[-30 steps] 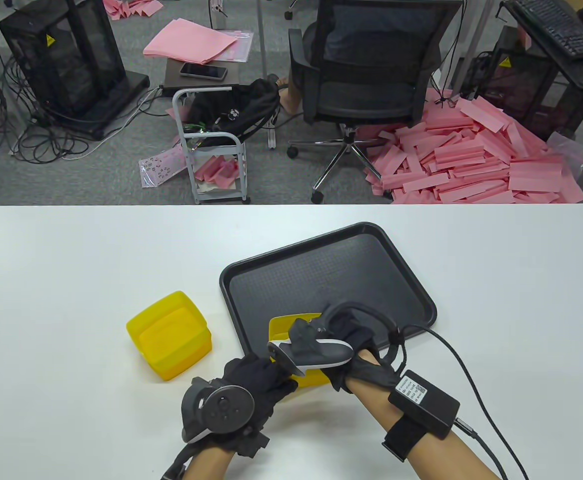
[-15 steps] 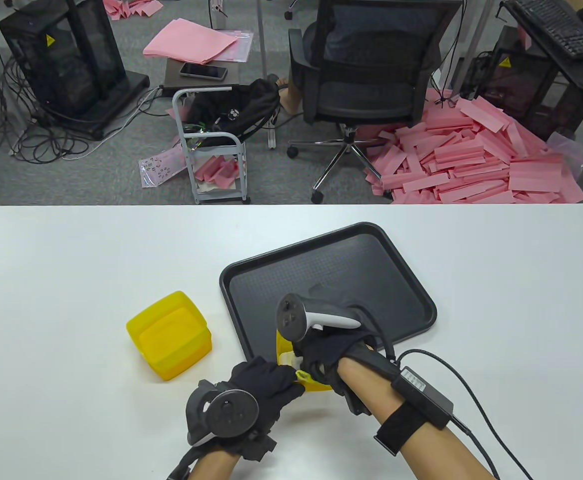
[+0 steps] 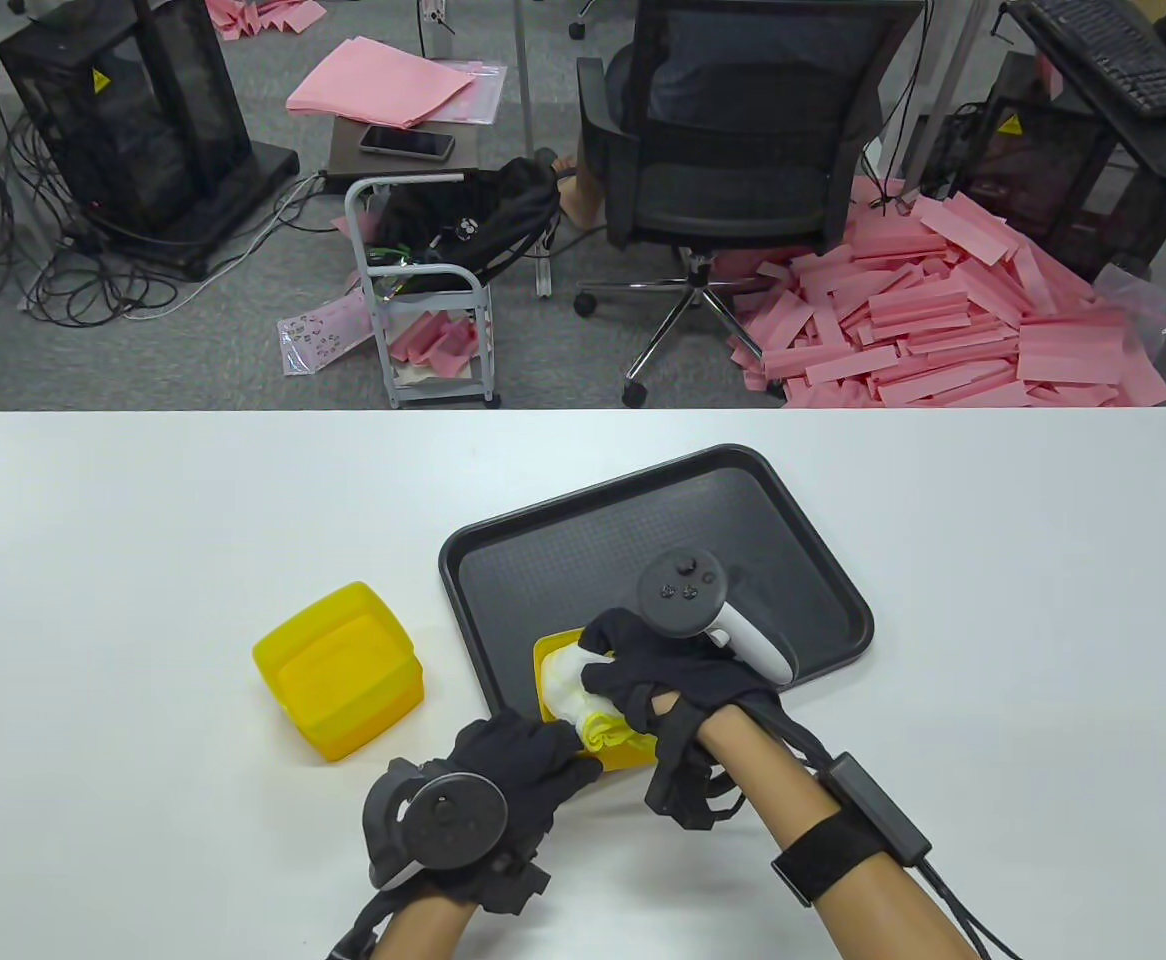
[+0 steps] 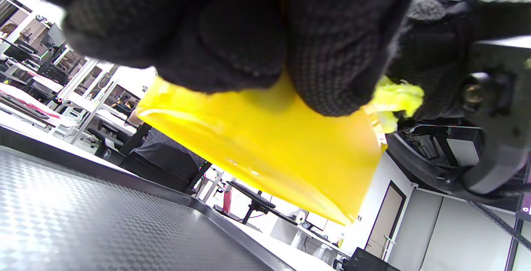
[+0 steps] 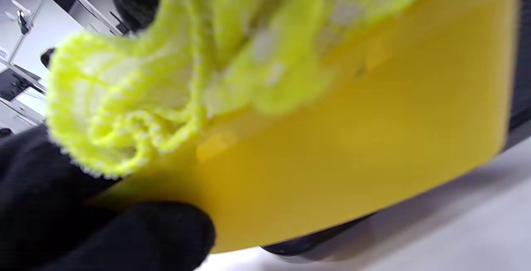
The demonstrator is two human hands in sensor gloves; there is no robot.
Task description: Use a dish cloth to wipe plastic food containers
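Down at the near edge of the black tray [image 3: 743, 480], the left hand [image 3: 513, 770] grips a flat yellow container piece [image 3: 550, 655] by its near corner, the gloved fingers [image 4: 332, 55] closed over the plastic's upper edge in the left wrist view, so the piece hangs tilted above the tray's textured floor. Against the top of that piece the right hand [image 3: 663, 685] presses a bunched dish cloth [image 3: 583, 700], pale with a bright yellow-green hem; its fingers are curled over the wad and hold it against the plastic. From the right wrist view the cloth [image 5: 137, 92] folds over the yellow edge [image 5: 352, 150], with a black fingertip of the other hand touching the plastic just below it. A second yellow container [image 3: 343, 670], a deeper tub with its opening up, sits on the white table [image 3: 143, 520] left of the tray, well apart from both hands. Beyond the table stand an office chair [image 3: 743, 130] and a heap of pink foam strips [image 3: 943, 320].
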